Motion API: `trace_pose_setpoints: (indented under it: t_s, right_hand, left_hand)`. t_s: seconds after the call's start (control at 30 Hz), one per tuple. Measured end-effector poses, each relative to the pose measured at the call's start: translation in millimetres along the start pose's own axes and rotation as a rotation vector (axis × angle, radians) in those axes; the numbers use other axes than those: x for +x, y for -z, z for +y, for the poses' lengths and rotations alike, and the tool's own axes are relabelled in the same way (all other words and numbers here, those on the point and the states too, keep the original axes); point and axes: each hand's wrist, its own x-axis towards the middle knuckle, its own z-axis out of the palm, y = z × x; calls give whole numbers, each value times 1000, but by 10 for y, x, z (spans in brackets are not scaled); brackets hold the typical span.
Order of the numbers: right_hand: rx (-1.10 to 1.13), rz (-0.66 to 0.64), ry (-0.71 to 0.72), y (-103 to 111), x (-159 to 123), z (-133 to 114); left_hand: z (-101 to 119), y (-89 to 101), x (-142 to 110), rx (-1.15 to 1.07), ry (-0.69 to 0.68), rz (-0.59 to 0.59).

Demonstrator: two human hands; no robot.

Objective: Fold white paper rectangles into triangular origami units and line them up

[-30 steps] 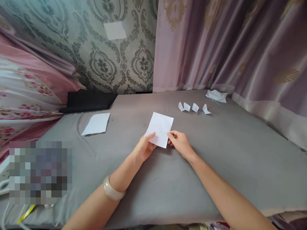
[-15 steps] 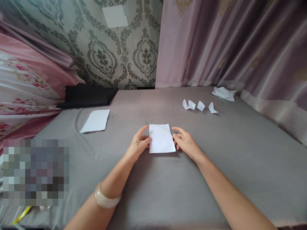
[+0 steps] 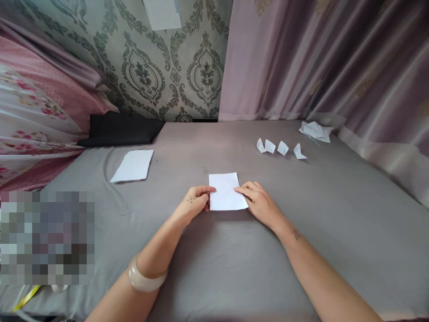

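A white sheet of paper (image 3: 226, 197) is held by its two sides, just above the grey cloth surface or on it; I cannot tell which. At its left edge my left hand (image 3: 197, 199) pinches it, index finger on top and the other fingers partly hidden. My right hand (image 3: 259, 201) grips the right edge, with a fingertip resting on the paper's face and the thumb hidden. A pale bangle (image 3: 146, 278) sits on my left forearm.
Several small folded paper pieces (image 3: 282, 148) stand at the back right, before a heap of white papers (image 3: 315, 130). A paper stack (image 3: 133, 165) lies left, near a black folded cloth (image 3: 122, 129). A yellow strip (image 3: 27, 297) lies at the lower left, beside a blurred patch.
My left index finger has come down onto the paper's edge. My right hand has turned, and its fingertip now lies on the paper's face. The view has shifted slightly.
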Motion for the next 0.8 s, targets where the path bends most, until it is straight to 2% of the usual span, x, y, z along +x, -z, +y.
trace_pose_setpoints:
  t_s: [0.17, 0.27, 0.4, 0.53, 0.8]
  right_hand:
    - [-102, -29, 1, -24, -34, 0]
    - [-95, -26, -7, -9, -59, -15]
    - [-31, -24, -21, 23, -78, -54]
    - [36, -11, -69, 30, -70, -76]
    - [91, 115, -263, -100, 23, -65]
  left_hand:
    - [-22, 74, -61, 572, -357, 40]
    - [-44, 113, -75, 743, -449, -1]
    - [-49, 114, -73, 797, -482, -10]
    - [-27, 48, -66, 813, -500, 68]
    - [-14, -89, 29, 665, -302, 256]
